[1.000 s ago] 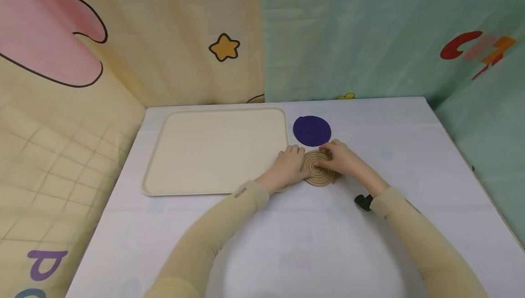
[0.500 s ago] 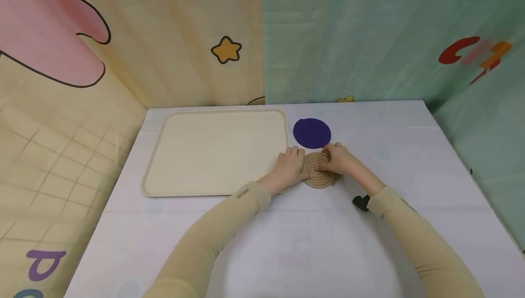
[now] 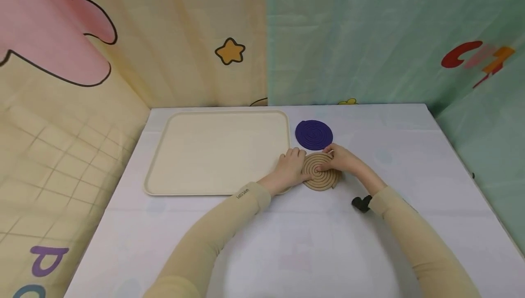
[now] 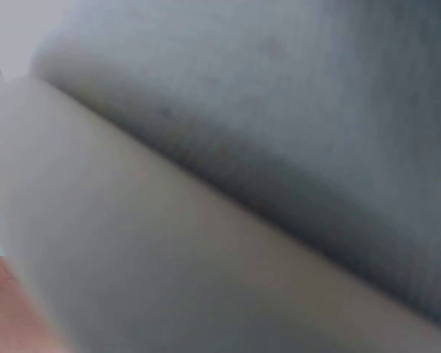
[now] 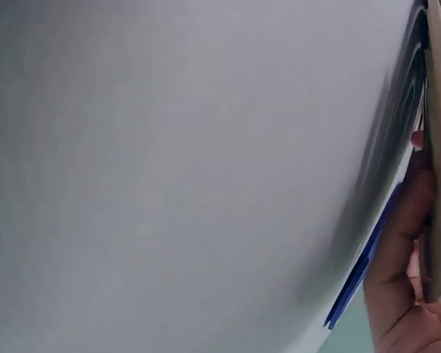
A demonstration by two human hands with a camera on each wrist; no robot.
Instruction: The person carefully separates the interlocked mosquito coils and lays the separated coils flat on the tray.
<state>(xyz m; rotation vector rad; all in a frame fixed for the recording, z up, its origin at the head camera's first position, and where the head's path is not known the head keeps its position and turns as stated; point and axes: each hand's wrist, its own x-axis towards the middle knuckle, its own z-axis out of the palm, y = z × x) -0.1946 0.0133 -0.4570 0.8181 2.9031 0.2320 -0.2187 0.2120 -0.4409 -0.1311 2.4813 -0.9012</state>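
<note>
A round beige coaster [image 3: 317,177] with spiral rings is between both hands, just right of the tray's edge. My right hand [image 3: 338,159] pinches it, thumb on the rings near the middle and fingers at the far edge. In the right wrist view, fingers [image 5: 393,272] reach beneath the coaster, which stands tilted off the table there. My left hand [image 3: 289,168] holds its left edge, with the thumb along the near side. Directly behind lies a purple spiral coaster [image 3: 314,135]. The left wrist view is mostly blurred sleeve [image 4: 169,250] and cloth.
A large cream tray [image 3: 221,186] lies at the back left, its right side beneath the left hand. A white cloth covers the table [image 3: 303,248]. Something small and black [image 3: 361,204] sits at the right cuff. Printed curtains [image 3: 348,38] stand behind and at the sides.
Both hands keep their hold on the beige coaster and hardly move. The whole head view has shifted slightly down. Tray and purple coaster stay in place.
</note>
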